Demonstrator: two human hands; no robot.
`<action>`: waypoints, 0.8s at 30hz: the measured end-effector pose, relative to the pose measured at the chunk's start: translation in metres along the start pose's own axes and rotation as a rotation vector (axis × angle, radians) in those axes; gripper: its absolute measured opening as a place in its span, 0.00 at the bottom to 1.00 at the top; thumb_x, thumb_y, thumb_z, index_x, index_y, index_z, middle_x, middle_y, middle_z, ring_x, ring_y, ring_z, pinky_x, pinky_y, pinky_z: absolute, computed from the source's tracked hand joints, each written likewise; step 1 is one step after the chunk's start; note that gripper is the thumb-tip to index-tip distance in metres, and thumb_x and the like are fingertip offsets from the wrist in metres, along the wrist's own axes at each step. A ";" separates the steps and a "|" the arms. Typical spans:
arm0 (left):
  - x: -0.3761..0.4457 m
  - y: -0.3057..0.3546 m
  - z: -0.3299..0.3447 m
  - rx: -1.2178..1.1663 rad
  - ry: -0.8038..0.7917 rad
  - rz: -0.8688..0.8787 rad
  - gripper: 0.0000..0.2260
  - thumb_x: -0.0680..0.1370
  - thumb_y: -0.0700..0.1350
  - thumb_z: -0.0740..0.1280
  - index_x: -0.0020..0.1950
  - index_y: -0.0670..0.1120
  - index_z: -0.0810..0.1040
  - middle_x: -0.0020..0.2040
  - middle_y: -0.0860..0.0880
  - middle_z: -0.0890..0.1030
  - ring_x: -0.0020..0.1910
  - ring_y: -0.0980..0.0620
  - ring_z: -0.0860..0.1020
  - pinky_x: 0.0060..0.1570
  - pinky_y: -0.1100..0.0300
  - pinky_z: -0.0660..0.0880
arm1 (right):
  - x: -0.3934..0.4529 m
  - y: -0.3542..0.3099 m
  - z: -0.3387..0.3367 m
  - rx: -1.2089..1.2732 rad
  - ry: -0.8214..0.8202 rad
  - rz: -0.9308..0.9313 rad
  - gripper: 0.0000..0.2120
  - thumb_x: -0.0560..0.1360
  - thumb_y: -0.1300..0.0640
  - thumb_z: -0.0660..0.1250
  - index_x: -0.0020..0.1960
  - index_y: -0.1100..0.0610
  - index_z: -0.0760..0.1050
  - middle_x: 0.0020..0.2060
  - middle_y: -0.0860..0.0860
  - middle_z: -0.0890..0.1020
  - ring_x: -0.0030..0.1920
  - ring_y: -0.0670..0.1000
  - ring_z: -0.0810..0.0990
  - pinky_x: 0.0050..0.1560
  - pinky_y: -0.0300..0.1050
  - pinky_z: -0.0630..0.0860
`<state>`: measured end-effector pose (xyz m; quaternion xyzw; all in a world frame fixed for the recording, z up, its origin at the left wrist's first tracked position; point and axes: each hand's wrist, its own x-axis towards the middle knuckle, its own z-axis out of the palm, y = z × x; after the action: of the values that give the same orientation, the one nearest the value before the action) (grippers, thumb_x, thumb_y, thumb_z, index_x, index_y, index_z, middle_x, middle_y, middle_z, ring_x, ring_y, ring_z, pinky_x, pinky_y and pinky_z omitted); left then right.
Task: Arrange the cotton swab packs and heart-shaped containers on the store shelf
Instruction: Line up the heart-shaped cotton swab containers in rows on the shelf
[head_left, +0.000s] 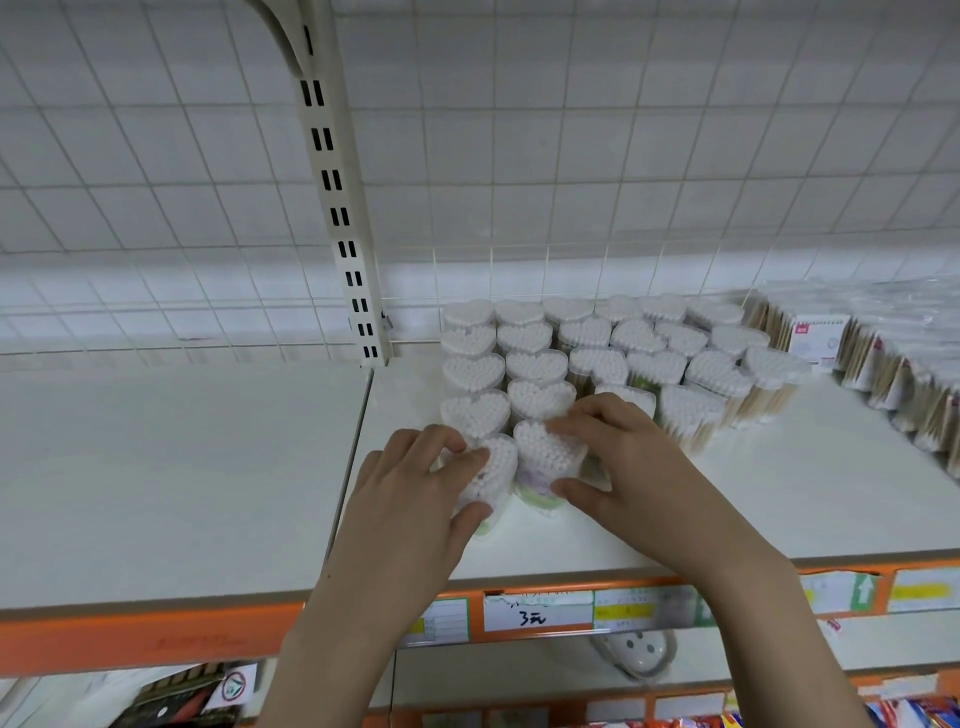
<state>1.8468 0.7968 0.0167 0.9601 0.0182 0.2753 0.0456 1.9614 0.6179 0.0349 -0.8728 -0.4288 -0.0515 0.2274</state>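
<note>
Several clear heart-shaped containers (535, 366) full of white cotton swabs stand in rows on the white shelf (727, 499). At the front of the leftmost row, my left hand (410, 499) grips one heart-shaped container (493, 475), fingers over its top and thumb on its near side. Right beside it, my right hand (618, 457) holds a second heart-shaped container (543, 452) between fingers at the back and thumb at the front. The two containers touch each other. Cotton swab packs (878, 364) with wooden sticks lie in a row at the right.
A slotted upright post (343, 218) and wire grid back panel stand behind the shelf. The left shelf board (166, 467) is bare. An orange front rail (130, 636) carries price tags, one reading 3 (537, 613). Goods sit on the lower shelf.
</note>
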 end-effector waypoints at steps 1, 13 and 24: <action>0.000 0.000 0.000 -0.004 0.000 -0.008 0.17 0.65 0.52 0.68 0.52 0.49 0.82 0.47 0.52 0.78 0.47 0.52 0.72 0.39 0.55 0.76 | -0.001 0.000 0.000 0.001 0.002 0.002 0.25 0.71 0.53 0.72 0.67 0.52 0.72 0.59 0.47 0.70 0.61 0.47 0.69 0.58 0.29 0.58; 0.007 0.003 -0.012 -0.085 -0.041 0.015 0.20 0.73 0.58 0.58 0.57 0.49 0.78 0.52 0.52 0.77 0.50 0.52 0.73 0.48 0.58 0.69 | -0.015 -0.001 -0.014 0.011 0.083 0.028 0.23 0.73 0.50 0.70 0.65 0.55 0.72 0.58 0.48 0.73 0.59 0.48 0.72 0.59 0.33 0.64; 0.079 0.051 -0.020 -0.062 -0.159 0.087 0.22 0.75 0.59 0.55 0.59 0.48 0.78 0.52 0.52 0.79 0.52 0.49 0.76 0.51 0.57 0.69 | -0.013 0.039 -0.058 -0.103 0.055 -0.029 0.21 0.76 0.50 0.65 0.67 0.54 0.70 0.61 0.48 0.73 0.62 0.50 0.70 0.58 0.36 0.65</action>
<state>1.9033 0.7523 0.0803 0.9770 -0.0359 0.2003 0.0644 1.9894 0.5626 0.0691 -0.8753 -0.4319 -0.1006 0.1930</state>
